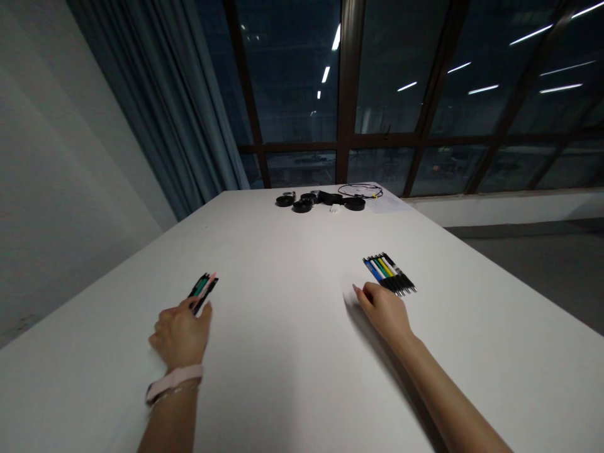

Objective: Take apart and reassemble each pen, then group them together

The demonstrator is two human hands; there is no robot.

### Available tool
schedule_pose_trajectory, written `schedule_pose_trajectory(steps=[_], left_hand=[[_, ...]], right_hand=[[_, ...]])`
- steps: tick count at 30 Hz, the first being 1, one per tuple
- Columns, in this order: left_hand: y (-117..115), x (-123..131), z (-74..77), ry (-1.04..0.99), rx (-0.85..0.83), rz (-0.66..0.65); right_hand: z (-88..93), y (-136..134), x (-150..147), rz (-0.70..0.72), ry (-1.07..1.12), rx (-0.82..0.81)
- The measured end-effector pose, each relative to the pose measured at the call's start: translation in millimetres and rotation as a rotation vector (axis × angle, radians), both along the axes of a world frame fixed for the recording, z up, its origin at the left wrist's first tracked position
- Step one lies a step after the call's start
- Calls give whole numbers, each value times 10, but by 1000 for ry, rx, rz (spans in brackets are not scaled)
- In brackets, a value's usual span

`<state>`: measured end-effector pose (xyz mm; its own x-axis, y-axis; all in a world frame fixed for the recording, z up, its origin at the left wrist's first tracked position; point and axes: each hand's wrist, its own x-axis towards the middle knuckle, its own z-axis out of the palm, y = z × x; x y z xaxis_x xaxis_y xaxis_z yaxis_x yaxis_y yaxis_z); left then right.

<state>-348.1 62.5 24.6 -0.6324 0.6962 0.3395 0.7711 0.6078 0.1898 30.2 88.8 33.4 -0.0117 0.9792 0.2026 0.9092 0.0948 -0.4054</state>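
My left hand (pixel 182 330), with a pink band on its wrist, is closed around the near end of a small bunch of pens (pixel 202 288). Black, green and pink barrels stick out beyond its fingers; their lower ends are hidden. Over on the right, my right hand (pixel 384 308) hovers just above the table, its fingers curled in and the thumb side pointing left. Whatever those fingers hold, if anything, does not show. Just beyond that hand, several pens (pixel 389 274) lie side by side in a neat row, with blue, white, green, yellow and black barrels.
At the far end of the white table (pixel 278 264) sit several black round items (pixel 302 206), a small white object (pixel 335 208), a coiled black cable (pixel 361 190) and a pale sheet (pixel 389 204). Behind stand dark windows and a blue curtain (pixel 174 94); a wall borders the left.
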Motion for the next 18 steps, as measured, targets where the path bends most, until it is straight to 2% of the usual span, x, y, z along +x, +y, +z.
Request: schedule_pose_trajectory(steps=[11,18], left_hand=[[56,-140,-139,-52,-68,-1],[80,-146,-152,-91,-114,-39]], right_hand=[[-28,18,1,-19,-16,44],[-8,2,-1,-20,-14,33]])
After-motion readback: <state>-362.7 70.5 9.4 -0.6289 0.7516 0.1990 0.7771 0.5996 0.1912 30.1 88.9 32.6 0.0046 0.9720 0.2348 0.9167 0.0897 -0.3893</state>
